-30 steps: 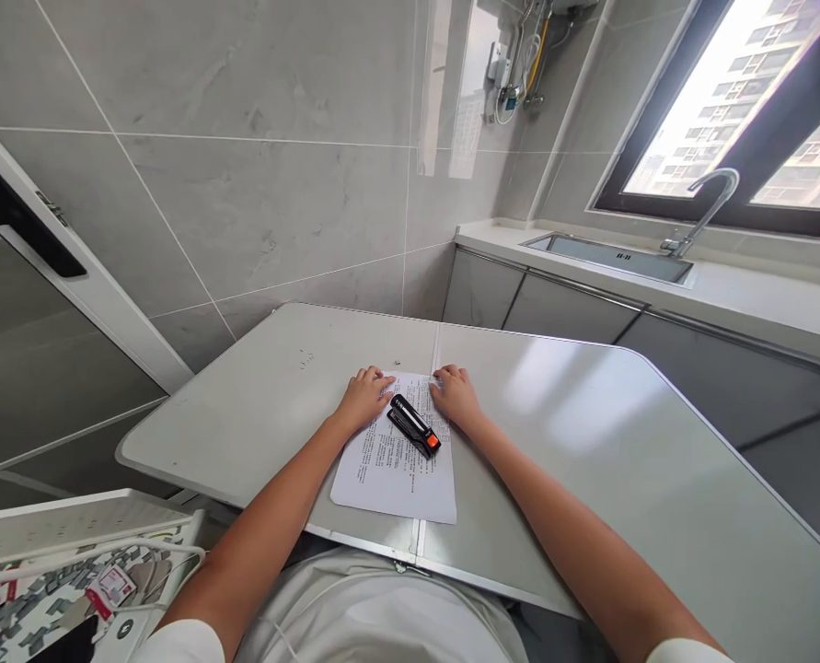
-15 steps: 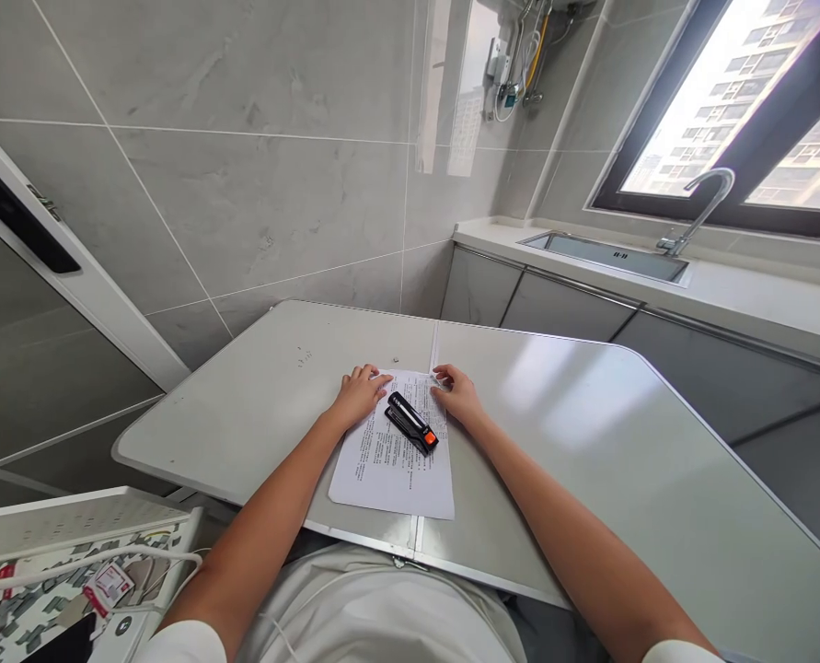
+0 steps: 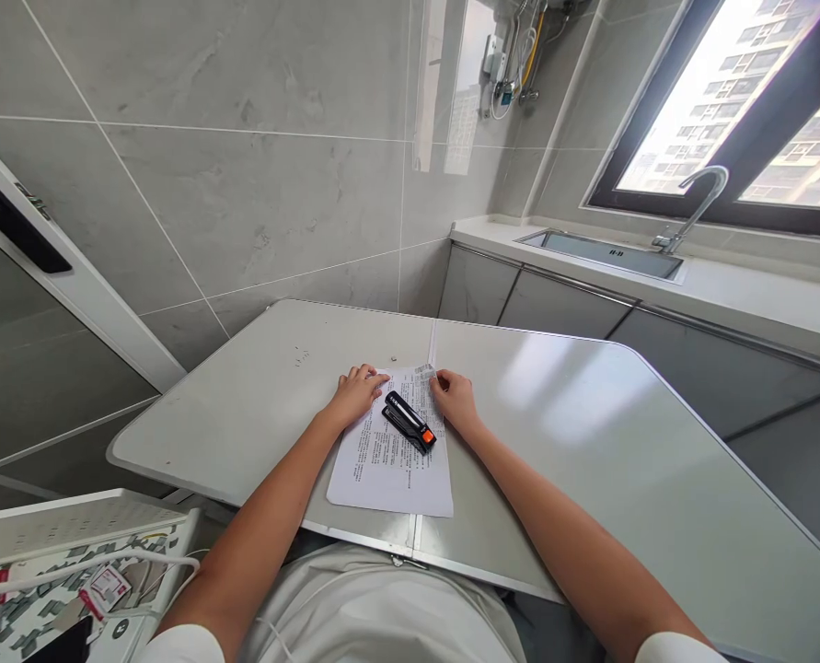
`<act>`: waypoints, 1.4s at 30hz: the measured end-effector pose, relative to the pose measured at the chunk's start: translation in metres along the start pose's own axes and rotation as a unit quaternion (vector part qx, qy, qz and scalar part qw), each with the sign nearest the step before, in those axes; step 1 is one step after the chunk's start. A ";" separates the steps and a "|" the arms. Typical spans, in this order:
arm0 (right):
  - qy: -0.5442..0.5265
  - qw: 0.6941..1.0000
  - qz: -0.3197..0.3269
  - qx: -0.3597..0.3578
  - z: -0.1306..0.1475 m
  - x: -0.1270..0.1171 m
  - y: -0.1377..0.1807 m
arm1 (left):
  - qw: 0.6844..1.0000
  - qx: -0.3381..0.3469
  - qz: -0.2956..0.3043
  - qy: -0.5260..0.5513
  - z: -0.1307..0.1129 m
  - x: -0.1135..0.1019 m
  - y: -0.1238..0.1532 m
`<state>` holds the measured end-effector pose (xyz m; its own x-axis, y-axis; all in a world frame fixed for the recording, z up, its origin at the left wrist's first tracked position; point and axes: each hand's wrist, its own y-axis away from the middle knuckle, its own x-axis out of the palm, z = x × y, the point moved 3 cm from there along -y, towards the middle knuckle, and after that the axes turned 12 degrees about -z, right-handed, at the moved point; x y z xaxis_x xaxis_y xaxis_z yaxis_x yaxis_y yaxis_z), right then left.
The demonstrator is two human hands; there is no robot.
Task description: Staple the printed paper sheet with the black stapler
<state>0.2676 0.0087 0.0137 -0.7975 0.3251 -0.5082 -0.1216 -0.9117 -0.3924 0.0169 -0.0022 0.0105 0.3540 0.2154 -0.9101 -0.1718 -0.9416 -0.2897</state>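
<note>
Printed paper sheets [image 3: 388,488] lie on the table, covered in lines of text. A black stapler [image 3: 410,422] with an orange-red end rests slantwise on top of them. My left hand [image 3: 359,394] lies at the far left edge of the paper, fingers spread and thumb touching the sheet. At the far right corner, my right hand [image 3: 453,398] has its fingers curled in a pinch on the paper's edge, and that corner is bent up. Between the two hands sits the stapler, touched by neither.
The pale folding table [image 3: 554,479] has a seam across its middle. A white cart [image 3: 57,516] with small packets stands at lower left. Behind to the right runs a counter [image 3: 741,299] with a sink [image 3: 603,253] and a tap [image 3: 699,207]. A door [image 3: 71,267] is at left.
My right hand's fingers have closed on the far right corner of the paper, and the corner now curls upward. My left hand and the stapler stay in place on the sheets.
</note>
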 end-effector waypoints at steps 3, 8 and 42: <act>0.018 1.000 0.005 -0.002 0.006 0.000 0.005 | 1.000 -0.004 0.008 -0.008 0.000 0.000 0.000; 0.011 1.000 0.005 -0.012 0.016 -0.002 0.013 | 1.000 -0.003 0.004 -0.011 -0.001 -0.004 0.000; -0.124 0.974 0.157 0.105 0.014 0.017 0.021 | 0.997 -0.030 0.068 0.027 0.049 -0.013 -0.008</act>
<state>0.2429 -0.0081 0.0078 -0.9298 -0.0247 -0.3673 0.0536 -0.9962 -0.0688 -0.0318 0.0151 0.0101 0.3803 0.0726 -0.9220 -0.1669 -0.9752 -0.1456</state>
